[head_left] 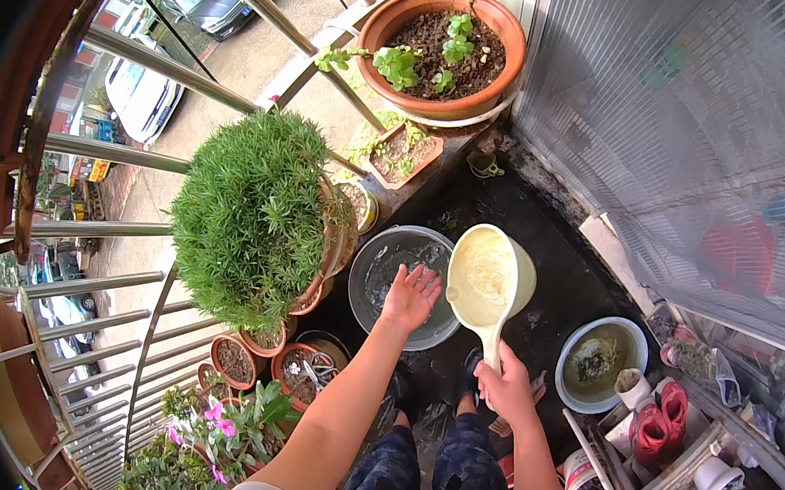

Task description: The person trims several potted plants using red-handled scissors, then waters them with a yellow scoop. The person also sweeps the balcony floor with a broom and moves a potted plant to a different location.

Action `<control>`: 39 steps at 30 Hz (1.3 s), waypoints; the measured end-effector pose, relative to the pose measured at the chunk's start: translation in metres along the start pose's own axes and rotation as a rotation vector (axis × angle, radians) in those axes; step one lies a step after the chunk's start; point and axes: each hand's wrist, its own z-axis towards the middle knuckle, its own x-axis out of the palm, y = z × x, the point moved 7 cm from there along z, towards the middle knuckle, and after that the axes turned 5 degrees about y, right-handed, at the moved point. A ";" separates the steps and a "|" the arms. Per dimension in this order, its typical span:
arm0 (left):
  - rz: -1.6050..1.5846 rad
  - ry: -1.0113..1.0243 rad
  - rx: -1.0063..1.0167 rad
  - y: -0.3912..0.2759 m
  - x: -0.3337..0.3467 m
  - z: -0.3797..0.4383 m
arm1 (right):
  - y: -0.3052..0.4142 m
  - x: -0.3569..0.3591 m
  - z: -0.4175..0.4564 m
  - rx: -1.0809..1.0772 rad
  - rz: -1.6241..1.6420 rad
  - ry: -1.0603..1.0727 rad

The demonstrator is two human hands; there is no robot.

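Note:
A cream plastic water ladle [519, 273] is raised before me, its bowl facing up with liquid inside. My right hand [507, 383] grips its handle. To the left, my left hand [413, 296] is held out with fingers apart and nothing in it. It appears above a grey plastic basin [363, 308] that holds clear water and stands on the dark wet floor. Just left of the basin grows a dense, bushy green plant [247, 218] in a terracotta-coloured pot.
A second basin [563, 375] with murky water sits at the right, near a shelf holding red shoes [655, 428]. A large succulent pot [440, 106] stands on the far ledge. Metal railings [163, 70] run along the left. Pliers-like tools [317, 373] lie on a soil-filled pot.

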 end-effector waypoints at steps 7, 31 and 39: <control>0.001 -0.123 -0.099 0.038 0.065 0.110 | 0.070 -0.019 0.022 -0.232 -0.475 -0.253; 0.565 -0.146 0.172 -0.058 0.019 0.056 | -0.060 -0.003 0.087 -0.097 -0.704 0.083; 0.491 -0.279 0.186 -0.054 -0.101 -0.009 | -0.123 0.032 0.123 0.066 -1.052 0.040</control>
